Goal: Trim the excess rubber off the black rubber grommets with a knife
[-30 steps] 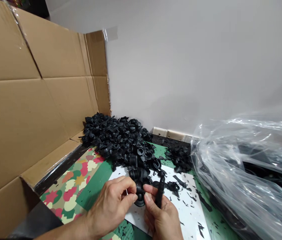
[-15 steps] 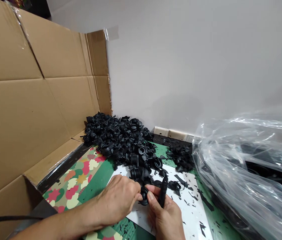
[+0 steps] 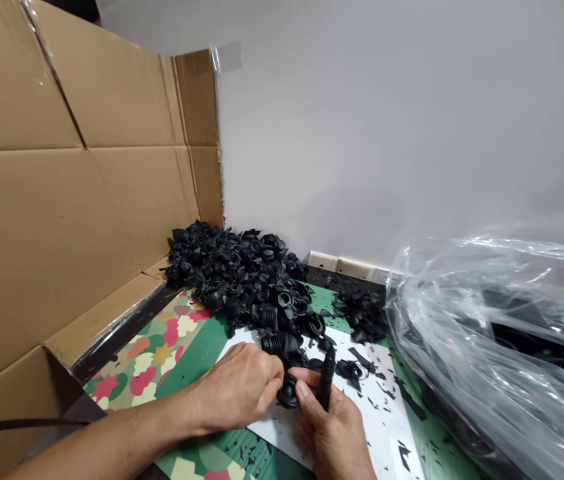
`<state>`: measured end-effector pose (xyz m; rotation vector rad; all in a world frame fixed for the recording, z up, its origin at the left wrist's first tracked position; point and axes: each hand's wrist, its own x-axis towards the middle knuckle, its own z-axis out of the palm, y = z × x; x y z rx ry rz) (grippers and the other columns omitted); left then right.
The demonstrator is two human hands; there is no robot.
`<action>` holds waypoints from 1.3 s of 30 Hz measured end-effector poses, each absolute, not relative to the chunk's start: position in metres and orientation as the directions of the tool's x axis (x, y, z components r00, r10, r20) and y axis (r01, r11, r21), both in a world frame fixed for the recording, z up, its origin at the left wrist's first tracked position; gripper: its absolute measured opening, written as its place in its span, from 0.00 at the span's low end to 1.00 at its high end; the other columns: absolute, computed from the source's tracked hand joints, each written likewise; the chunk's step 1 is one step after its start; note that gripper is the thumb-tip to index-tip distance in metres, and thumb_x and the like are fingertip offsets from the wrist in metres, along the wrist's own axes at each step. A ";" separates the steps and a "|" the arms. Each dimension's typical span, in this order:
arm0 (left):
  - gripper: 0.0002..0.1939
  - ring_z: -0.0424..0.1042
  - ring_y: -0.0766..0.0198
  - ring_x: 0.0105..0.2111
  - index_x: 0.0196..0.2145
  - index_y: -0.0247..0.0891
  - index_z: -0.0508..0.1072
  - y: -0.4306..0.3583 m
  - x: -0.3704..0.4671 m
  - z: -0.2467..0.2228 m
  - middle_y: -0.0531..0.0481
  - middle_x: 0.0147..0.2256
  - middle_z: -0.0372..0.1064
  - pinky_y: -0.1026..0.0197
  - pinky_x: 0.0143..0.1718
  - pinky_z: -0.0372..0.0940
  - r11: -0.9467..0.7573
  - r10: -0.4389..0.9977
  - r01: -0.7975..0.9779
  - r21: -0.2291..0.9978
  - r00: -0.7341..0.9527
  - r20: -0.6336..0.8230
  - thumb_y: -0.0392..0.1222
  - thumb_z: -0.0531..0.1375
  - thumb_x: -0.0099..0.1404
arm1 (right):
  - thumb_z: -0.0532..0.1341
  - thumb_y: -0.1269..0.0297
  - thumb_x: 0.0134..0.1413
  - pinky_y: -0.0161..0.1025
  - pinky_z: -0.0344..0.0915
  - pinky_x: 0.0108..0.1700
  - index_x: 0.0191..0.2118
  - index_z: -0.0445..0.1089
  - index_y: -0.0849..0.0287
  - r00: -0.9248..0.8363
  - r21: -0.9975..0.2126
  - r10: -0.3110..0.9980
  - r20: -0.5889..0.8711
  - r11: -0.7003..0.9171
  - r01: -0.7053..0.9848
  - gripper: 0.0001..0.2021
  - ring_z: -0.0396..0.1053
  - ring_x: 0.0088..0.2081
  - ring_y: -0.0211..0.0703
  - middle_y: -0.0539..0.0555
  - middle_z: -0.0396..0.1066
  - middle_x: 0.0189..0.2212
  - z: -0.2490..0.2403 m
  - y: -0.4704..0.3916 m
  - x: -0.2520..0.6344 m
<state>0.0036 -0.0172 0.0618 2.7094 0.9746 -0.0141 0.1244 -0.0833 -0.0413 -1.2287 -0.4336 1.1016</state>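
A small round black rubber piece (image 3: 288, 392) is held between my two hands above a white sheet (image 3: 377, 427). My left hand (image 3: 247, 387) is closed, its fingertips at the piece's left side. On the other side, the thumb and forefinger of my right hand (image 3: 335, 417) pinch the same piece. A dark stick-like tool (image 3: 328, 373) also rests in my right hand, upright behind the thumb; its tip's kind cannot be made out. Just beyond my hands lies a large heap of ribbed black rubber pieces (image 3: 242, 273).
Cardboard panels (image 3: 127, 193) stand on the left against a pale wall (image 3: 387, 120). Black scraps (image 3: 362, 313) are piled behind the sheet, with more scattered on it. A clear plastic bag (image 3: 462, 333) with dark things inside fills the right. Patterned card (image 3: 152, 353) covers the left surface.
The view has shifted slightly. My left hand has turned a little and sits closer over the rubber piece; my right hand still holds the piece and the tool.
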 end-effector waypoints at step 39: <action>0.12 0.64 0.68 0.17 0.24 0.37 0.77 -0.018 0.007 0.070 0.55 0.17 0.69 0.67 0.21 0.53 -0.481 0.748 0.664 0.572 0.652 -0.127 0.32 0.54 0.57 | 0.73 0.48 0.29 0.32 0.48 0.18 0.31 0.72 0.61 0.385 -0.816 0.856 -0.344 -0.069 -0.574 0.24 0.52 0.13 0.32 0.42 0.58 0.11 -0.028 -0.084 0.127</action>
